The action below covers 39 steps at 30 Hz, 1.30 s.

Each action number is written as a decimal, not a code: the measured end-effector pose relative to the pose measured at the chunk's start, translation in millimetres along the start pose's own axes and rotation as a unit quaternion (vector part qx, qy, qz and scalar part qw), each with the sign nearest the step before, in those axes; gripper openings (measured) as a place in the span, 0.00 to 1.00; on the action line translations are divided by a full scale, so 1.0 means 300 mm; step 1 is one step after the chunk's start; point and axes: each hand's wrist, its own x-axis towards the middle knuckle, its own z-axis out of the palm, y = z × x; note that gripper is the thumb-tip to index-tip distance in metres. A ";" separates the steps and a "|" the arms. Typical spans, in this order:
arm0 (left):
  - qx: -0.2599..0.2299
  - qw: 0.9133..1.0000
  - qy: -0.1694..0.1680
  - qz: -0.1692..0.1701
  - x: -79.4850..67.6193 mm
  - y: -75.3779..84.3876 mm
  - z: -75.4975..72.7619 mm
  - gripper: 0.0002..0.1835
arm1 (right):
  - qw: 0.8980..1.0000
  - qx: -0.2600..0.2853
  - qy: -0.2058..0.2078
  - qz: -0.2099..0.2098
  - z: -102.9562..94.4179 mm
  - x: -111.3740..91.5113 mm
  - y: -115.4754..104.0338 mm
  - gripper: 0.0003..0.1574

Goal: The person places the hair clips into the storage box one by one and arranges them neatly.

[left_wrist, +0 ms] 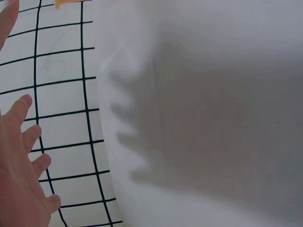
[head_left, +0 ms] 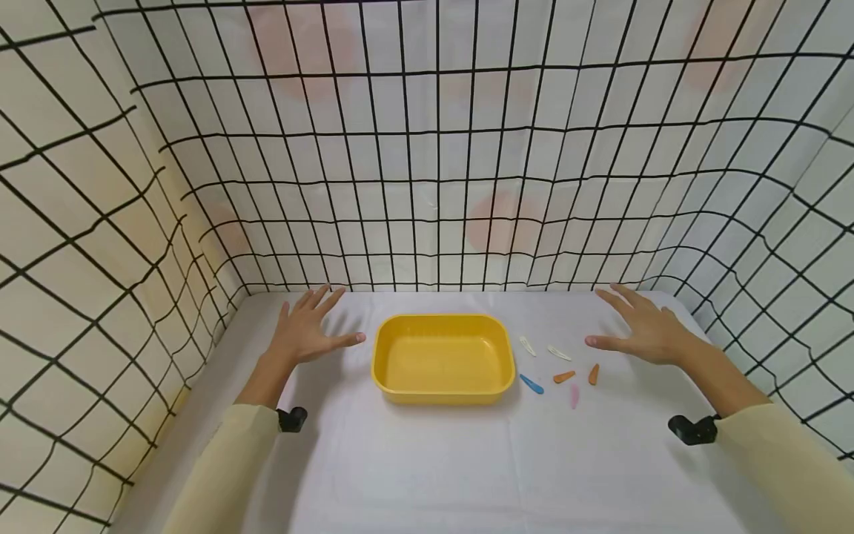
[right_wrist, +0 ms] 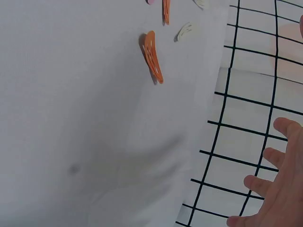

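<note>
A yellow rectangular tub [head_left: 442, 397] stands in the middle of the white table, with nothing seen inside. To its right lie several small snap hair clips: a blue clip [head_left: 531, 383], two white ones [head_left: 559, 353], a pink clip [head_left: 574, 396] and two orange ones [head_left: 563, 377]. Left of the tub hovers my left hand [head_left: 305, 331], fingers spread, holding nothing. My right hand [head_left: 643, 330] is likewise spread and unloaded above the table, to the right of the clips. An orange clip [right_wrist: 152, 57] shows large in the right wrist view, apart from that hand.
Black wire grid panels [head_left: 438, 178] rise behind the table and along both sides. White cloth [head_left: 454, 475] covers the tabletop. Each wrist wears a small black device [head_left: 291, 420]. Both hands cast shadows on the cloth.
</note>
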 end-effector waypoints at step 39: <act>-0.317 0.948 0.032 0.020 -0.134 0.143 0.198 0.40 | 0.981 0.159 0.092 0.057 0.255 -0.143 -0.078 0.44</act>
